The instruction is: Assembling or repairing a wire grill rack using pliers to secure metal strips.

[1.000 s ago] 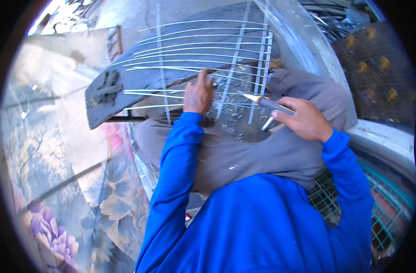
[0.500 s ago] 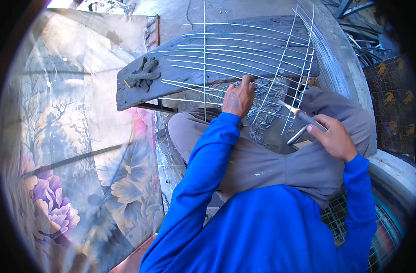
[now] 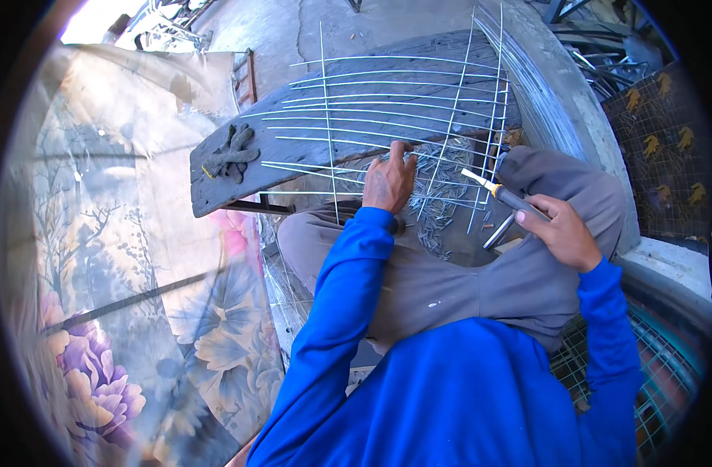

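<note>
A grid of thin silver wires (image 3: 332,144) lies over a dark wooden plank (image 3: 239,187), its near side reaching out past the plank's edge above my lap. My left hand (image 3: 388,183) is closed at the near wires, fingertips pinching there; the exact grip is partly hidden. In my right hand (image 3: 564,232) is a hand tool (image 3: 515,201) with a dark grey handle, an orange-yellow collar and a pale narrow tip, which points at the grid's right part. A silver bar (image 3: 499,232) also sticks out below the same hand; whether it belongs to the tool I cannot tell.
A dark work glove (image 3: 233,154) rests on the plank's left end. Many cut wire bits (image 3: 437,226) lie on the ground between my legs. A bundle of long wires (image 3: 539,97) runs along the right, and a flower-printed sheet (image 3: 169,257) covers the left side.
The whole view has shifted, so grid and plank appear lower and farther left. My left hand stays at the same wires. The tool's tip is slightly farther up relative to the grid.
</note>
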The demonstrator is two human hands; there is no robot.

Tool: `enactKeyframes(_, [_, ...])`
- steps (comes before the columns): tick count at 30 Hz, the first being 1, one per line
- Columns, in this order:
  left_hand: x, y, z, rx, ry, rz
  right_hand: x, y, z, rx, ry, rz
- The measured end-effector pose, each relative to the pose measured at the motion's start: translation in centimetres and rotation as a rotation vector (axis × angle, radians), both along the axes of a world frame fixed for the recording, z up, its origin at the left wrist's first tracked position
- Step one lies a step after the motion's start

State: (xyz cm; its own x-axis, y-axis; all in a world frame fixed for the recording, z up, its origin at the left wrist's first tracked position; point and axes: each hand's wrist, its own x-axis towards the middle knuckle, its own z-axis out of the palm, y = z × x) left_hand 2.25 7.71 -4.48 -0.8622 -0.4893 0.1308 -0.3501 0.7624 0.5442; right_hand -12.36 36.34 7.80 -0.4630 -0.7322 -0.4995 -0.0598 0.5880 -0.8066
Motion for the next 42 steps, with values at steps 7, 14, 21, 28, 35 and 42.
enactKeyframes(7, [0.3,-0.8,1.7,0.158,-0.13,-0.035,0.3,5.0,0.4,0.005,-0.017,-0.347])
enactKeyframes(14, [-0.1,1.4,3.2,-0.088,-0.019,0.042,0.8,7.7,-0.3,-0.183,-0.216,-0.681])
enactKeyframes(21, [0.6,5.4,1.0,-0.218,-0.115,-0.012,1.3,6.7,-1.6,-0.053,-0.101,-0.527])
enactKeyframes(28, [-0.1,4.0,1.1,-0.169,-0.109,-0.051,1.5,6.8,-1.9,-0.059,-0.097,-0.517])
enactKeyframes(35, [-1.6,1.8,2.5,-0.222,-0.04,-0.136,1.7,6.5,-1.8,-0.098,-0.114,-0.474])
enactKeyframes(42, [-2.2,-4.7,3.5,-0.284,-0.21,-0.221,1.6,5.7,-1.2,-0.045,-0.08,-0.372])
